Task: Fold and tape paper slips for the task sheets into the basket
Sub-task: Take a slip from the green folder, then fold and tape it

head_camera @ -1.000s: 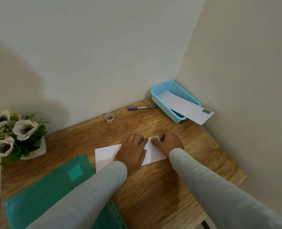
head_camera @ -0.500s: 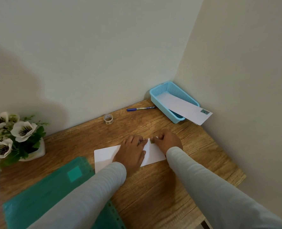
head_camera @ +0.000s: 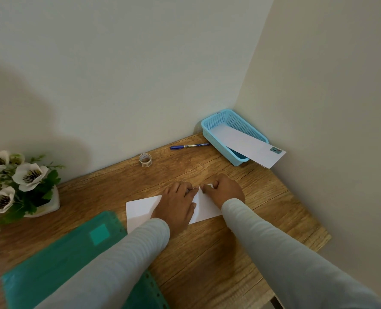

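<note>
A folded white paper slip lies flat in the middle of the wooden desk. My left hand rests palm down on its centre, fingers spread, pinning it. My right hand presses with curled fingers on the slip's far right corner, where a small sticker is now hidden. A blue mesh basket stands in the back right corner, and a long taped slip sticks out of it over the front rim. A small roll of clear tape stands near the back wall.
A blue pen lies between the tape roll and the basket. A green plastic folder covers the desk's near left. A white pot of artificial flowers sits at the left edge. Walls close the back and right sides.
My right hand's fingers have closed down over the green sticker on the slip's corner, hiding it. My left hand has stayed flat on the slip. The camera view shifted slightly.
</note>
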Tool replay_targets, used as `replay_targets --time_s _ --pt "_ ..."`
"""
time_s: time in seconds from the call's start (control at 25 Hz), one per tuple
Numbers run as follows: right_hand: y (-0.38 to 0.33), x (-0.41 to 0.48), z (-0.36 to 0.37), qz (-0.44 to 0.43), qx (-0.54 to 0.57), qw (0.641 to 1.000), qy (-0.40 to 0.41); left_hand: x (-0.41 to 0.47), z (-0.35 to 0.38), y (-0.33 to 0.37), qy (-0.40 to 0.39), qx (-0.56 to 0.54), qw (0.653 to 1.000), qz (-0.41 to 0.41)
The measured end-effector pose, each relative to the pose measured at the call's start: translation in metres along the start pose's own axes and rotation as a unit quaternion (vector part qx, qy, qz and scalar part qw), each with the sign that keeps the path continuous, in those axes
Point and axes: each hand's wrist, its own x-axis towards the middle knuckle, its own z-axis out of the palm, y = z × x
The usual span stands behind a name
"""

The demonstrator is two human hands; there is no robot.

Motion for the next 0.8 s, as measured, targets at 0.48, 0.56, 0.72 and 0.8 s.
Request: replay_targets --time_s 0.48,0.56,0.72,0.8 --pt "-0.001 0.006 0.000 0.040 0.038 0.998 -0.007 -0.001 0.002 -0.003 0.006 -0.012 1.000 -0.002" --pt "0.007 0.006 -0.001 0.029 0.084 0.996 0.004 0.000 0.002 -0.003 0.005 -0.011 1.000 0.001" --pt "0.017 0.001 -0.001 -0.002 0.102 0.995 0.012 -0.001 0.003 -0.004 0.009 -0.009 1.000 0.005" --pt "0.015 -0.001 0.000 -0.013 0.085 0.996 -0.002 -0.001 0.003 -0.004 0.011 -0.010 1.000 0.005"
